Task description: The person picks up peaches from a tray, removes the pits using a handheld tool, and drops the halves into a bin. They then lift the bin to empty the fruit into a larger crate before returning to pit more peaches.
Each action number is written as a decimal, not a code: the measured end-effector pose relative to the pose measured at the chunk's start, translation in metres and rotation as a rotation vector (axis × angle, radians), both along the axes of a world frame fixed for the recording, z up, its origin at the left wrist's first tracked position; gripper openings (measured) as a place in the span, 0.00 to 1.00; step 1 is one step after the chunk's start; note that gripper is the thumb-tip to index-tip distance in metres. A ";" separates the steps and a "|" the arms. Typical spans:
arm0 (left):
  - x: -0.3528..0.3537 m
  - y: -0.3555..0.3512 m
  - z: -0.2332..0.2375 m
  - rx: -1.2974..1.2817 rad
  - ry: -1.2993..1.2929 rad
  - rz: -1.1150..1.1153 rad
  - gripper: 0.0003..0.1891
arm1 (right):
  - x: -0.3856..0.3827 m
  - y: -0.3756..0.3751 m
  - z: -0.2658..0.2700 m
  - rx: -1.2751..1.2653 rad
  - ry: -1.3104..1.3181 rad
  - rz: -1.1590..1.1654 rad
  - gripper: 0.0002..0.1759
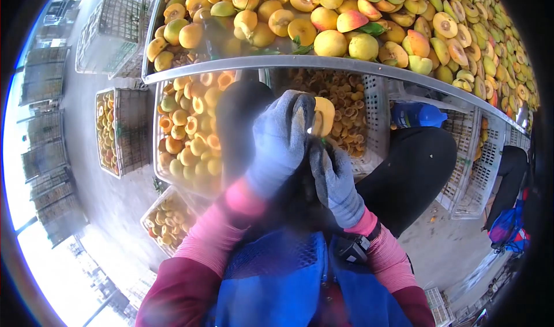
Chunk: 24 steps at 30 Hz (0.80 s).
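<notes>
My left hand [281, 139], in a grey-blue knit glove, is closed around a yellow peach half [324, 116] held above my lap. The peach's edge shows beyond the fingertips. My right hand [337, 183], gloved the same way, is just below and to the right, its fingers curled close under the peach. A small bright glint shows between the hands, but what the right fingers grip is hidden. In front of me a metal-edged table [346, 64] bears a heap of whole and halved peaches [303, 32].
Under the table edge stand a crate of peach halves [187, 160] and a crate of brownish scraps [346, 105]. A blue bottle [424, 115] lies right of them. More crates [131, 134] stand on the floor at left. Another person's leg [511, 174] is at far right.
</notes>
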<state>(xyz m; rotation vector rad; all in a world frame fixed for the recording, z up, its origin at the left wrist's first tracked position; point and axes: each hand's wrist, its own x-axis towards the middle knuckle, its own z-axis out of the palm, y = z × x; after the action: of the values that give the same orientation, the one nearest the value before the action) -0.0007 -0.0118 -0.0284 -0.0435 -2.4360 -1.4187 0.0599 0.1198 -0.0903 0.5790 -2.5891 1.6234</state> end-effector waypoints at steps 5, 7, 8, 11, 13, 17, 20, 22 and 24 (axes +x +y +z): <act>0.012 -0.011 -0.008 0.057 -0.134 -0.018 0.08 | -0.017 0.002 0.051 -0.940 -1.448 0.159 0.22; 0.015 -0.017 -0.007 0.104 -0.176 -0.034 0.08 | -0.018 -0.001 0.043 -1.450 -1.749 0.384 0.26; 0.017 -0.019 -0.002 0.149 -0.227 -0.040 0.08 | -0.018 -0.003 0.039 -1.713 -1.882 0.506 0.28; 0.026 -0.021 0.019 0.051 -0.195 0.004 0.09 | -0.013 -0.010 0.039 -1.972 -1.832 0.731 0.28; 0.040 -0.046 0.005 -0.399 0.044 0.000 0.13 | -0.011 -0.008 0.043 -2.073 -1.652 0.856 0.26; 0.043 -0.122 0.006 -0.082 -0.240 0.483 0.12 | -0.021 0.015 0.028 -1.953 -1.632 0.525 0.28; 0.045 -0.197 -0.022 -0.926 -0.359 0.444 0.14 | -0.014 0.032 -0.001 -1.896 -1.671 0.269 0.29; 0.016 -0.178 -0.008 -0.699 -0.267 0.419 0.16 | -0.012 0.033 -0.025 -1.834 -1.680 0.324 0.28; -0.027 -0.126 0.019 -0.516 -0.200 0.341 0.16 | -0.009 0.029 -0.034 -1.754 -1.732 0.231 0.28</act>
<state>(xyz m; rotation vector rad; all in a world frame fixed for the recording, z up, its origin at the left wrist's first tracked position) -0.0273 -0.1378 -0.0098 0.3936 -2.7397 -0.6596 0.0509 0.1487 -0.1244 -1.0290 0.3879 3.9628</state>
